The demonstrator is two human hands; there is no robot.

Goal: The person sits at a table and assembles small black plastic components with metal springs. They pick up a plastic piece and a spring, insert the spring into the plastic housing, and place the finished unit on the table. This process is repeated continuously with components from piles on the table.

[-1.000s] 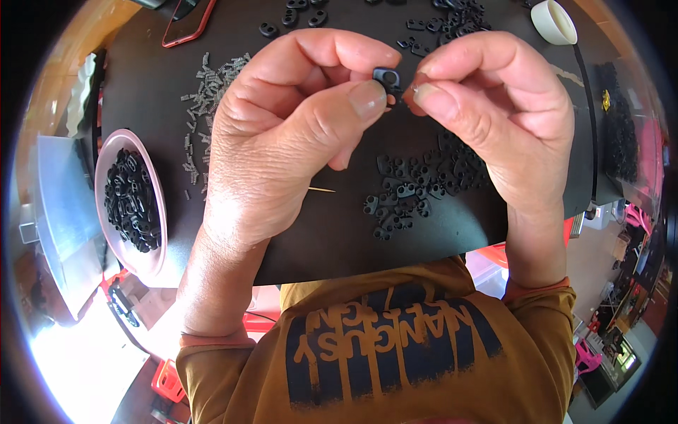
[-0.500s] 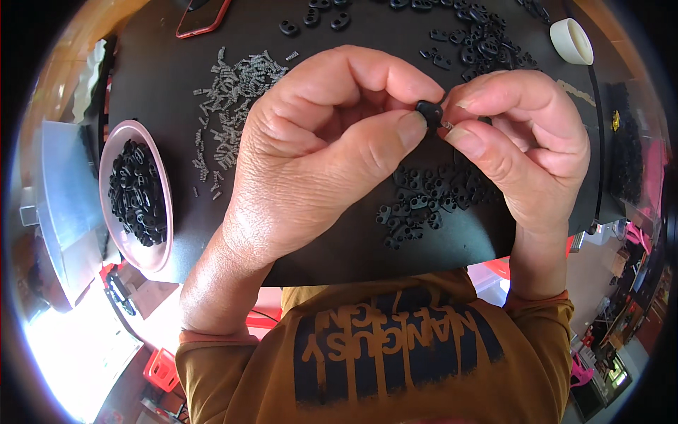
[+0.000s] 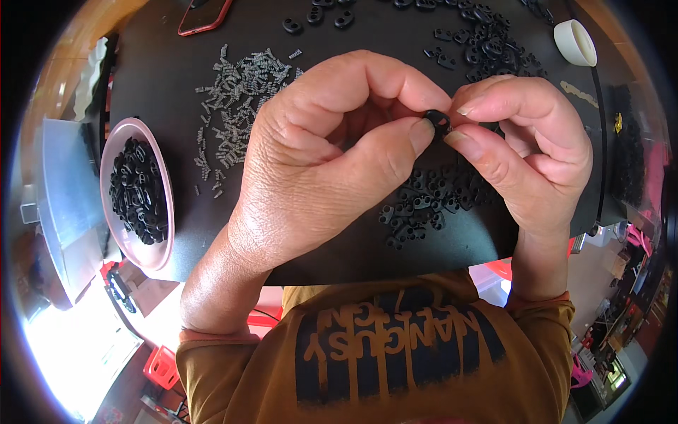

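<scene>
My left hand [image 3: 332, 141] is closed, pinching a small black plastic cord lock [image 3: 439, 121] between thumb and forefinger. A hole shows in the cord lock's side. My right hand [image 3: 526, 138] is closed too, its thumb and forefinger tips right up against the cord lock. A small metal spring is at those tips, now almost hidden. Beneath the hands lies a pile of black cord lock parts with holes [image 3: 424, 201]. Many loose springs [image 3: 244, 92] are spread on the table left of my left hand.
A pink oval bowl [image 3: 169, 240] of black pieces stands at the table's left edge. More cord lock parts [image 3: 491, 46] lie at the far right, near a white round container [image 3: 575, 42]. A red-edged phone [image 3: 204, 15] rests at the far left of the dark table [image 3: 339, 265].
The cord lock has turned in my left fingers, so its hole now shows. My right fingertips have come closer, and the spring, visible before, is mostly out of sight.
</scene>
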